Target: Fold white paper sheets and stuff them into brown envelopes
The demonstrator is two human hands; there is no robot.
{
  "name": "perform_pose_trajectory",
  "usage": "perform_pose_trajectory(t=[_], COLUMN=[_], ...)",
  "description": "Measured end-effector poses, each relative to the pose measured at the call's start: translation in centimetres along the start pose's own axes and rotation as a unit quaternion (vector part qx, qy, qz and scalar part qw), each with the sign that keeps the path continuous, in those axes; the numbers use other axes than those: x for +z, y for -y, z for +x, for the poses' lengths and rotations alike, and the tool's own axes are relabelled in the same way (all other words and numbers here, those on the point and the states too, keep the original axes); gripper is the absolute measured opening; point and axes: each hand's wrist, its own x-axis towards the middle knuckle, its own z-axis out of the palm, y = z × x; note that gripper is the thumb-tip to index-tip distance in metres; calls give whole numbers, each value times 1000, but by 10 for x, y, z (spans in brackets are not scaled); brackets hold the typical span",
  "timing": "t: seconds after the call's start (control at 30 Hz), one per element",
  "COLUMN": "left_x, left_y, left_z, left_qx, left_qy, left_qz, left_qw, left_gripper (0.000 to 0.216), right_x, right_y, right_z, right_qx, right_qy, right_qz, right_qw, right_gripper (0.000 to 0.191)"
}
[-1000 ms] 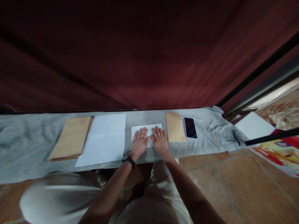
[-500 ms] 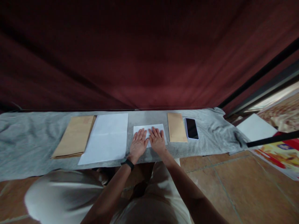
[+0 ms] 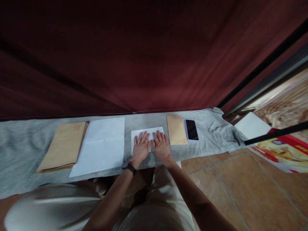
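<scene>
The left hand [image 3: 141,149] and right hand [image 3: 161,148] lie flat, fingers slightly parted, gripping nothing, on the small white paper [image 3: 151,134] between the large white sheet [image 3: 102,144] and small brown paper [image 3: 177,130]. I'd worry uneven pressure could crease it if the grey cloth [image 3: 144,120] gives.

In front of you, a small white rectangular paper sheet [image 3: 151,135] lies flat, long side crosswise, on grey cloth [image 3: 145,120].

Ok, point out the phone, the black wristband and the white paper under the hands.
Phone [image 3: 192,130]: head view, middle of dark screen.
Black wristband [image 3: 131,168]: head view, outer face.
White paper [image 3: 151,136]: head view, bare central patch.
</scene>
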Motion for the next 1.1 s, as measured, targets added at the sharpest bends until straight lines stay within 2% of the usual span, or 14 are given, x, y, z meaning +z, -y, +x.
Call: perform_pose_trajectory(t=[0.13,0.3,0.53,0.67,1.1], left_x=[1,6,4,1,-11], left_y=[-3,7,10,11,13], left_z=[12,22,22,9,-63], left_qx=[16,10,-1,-6,27], left_qy=[16,-1,-14,-15,-9], left_qz=[-11,-7,-5,-4,13], left_qw=[1000,1000,1000,1000,1000], left_gripper=[56,57,58,57,50], right_x=[-1,-3,-2,-3,-5], right_y=[0,0,-1,-1,1], right_z=[1,1,1,1,0], right_qx=[0,4,2,2,2], right_qy=[6,13,8,4,9], right_qz=[-3,-2,-1,6,4], right_qw=[1000,1000,1000,1000,1000], right_gripper=[49,50,51,51,51])
